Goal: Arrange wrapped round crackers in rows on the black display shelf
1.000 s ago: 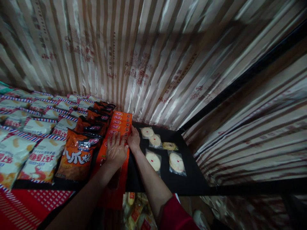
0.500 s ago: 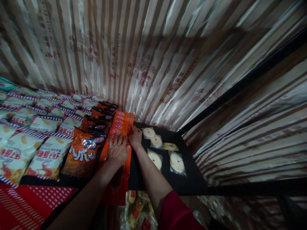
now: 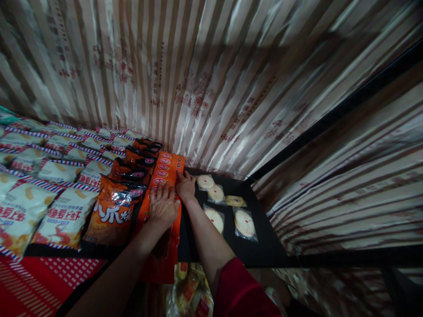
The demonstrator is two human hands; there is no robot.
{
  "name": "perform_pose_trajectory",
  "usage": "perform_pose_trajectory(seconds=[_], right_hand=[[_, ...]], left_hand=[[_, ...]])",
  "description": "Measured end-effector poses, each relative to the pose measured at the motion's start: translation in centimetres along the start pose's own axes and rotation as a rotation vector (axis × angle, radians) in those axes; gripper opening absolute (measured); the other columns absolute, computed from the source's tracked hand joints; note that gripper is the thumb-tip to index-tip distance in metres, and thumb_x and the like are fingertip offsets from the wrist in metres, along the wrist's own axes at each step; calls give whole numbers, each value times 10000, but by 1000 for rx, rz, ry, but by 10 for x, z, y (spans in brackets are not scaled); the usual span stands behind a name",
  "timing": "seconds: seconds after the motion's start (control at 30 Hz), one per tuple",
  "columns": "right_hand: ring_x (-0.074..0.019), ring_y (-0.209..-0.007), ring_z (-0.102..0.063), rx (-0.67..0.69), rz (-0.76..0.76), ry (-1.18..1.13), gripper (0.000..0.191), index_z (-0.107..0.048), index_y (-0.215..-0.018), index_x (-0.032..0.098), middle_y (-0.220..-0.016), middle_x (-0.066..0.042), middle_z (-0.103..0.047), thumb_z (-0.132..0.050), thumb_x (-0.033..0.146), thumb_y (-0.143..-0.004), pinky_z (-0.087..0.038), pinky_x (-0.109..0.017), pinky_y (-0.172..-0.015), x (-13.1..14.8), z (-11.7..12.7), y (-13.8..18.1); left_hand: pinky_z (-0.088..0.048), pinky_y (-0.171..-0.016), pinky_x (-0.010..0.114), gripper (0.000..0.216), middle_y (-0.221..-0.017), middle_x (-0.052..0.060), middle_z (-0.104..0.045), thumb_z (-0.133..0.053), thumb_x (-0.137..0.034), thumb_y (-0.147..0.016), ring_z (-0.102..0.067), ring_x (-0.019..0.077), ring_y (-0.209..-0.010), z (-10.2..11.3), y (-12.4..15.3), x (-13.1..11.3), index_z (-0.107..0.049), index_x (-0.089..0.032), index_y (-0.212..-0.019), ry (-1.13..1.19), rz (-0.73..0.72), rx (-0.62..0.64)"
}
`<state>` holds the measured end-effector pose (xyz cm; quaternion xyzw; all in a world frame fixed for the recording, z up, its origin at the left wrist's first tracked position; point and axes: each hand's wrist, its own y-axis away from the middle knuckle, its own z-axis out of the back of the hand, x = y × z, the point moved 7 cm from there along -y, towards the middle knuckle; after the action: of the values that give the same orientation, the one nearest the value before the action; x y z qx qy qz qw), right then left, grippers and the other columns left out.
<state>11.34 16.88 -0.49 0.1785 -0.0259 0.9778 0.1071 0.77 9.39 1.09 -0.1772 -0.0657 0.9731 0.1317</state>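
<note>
We seem to be at the step of squaring up the overlapping orange packets (image 3: 171, 164), which run front to back across the black shelf (image 3: 266, 252) and appear to overhang its front edge. Our left hand (image 3: 163, 206) rests palm down on them, fingers slightly apart, while our right hand (image 3: 185, 186) bends at their right edge, where we cannot tell whether it pinches. The next move probably calls for light, even pressure, keeping them clear of the 4 round white pastries (image 3: 245, 221) on the shelf's right part.
</note>
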Motion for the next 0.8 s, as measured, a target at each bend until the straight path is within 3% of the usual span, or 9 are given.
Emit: perform_pose_trajectory(seconds=[0.67,0.8], right_hand=[[-281,-1253,-324,-40,-8,4,531,-461,-1338,319,-1450,-49,-365,-519,222,-820,-317,-365,-943,-1,-5,-2],[-243,-1249,-356,-57,53,-36,519,-492,-1314,290,-1391,-60,-444,-540,203,-804,-285,-356,-967,-5,-7,-7]], left_hand=[[-154,-1118,508,501,-1443,121,-389,-382,-352,-880,-253,304,-1371,-4,-2,3,-467,-140,-1326,-35,2,48],[-174,-1115,503,490,-1435,112,-404,-380,-347,-879,-255,305,-1370,-4,-2,3,-480,-149,-1317,-40,-9,20]])
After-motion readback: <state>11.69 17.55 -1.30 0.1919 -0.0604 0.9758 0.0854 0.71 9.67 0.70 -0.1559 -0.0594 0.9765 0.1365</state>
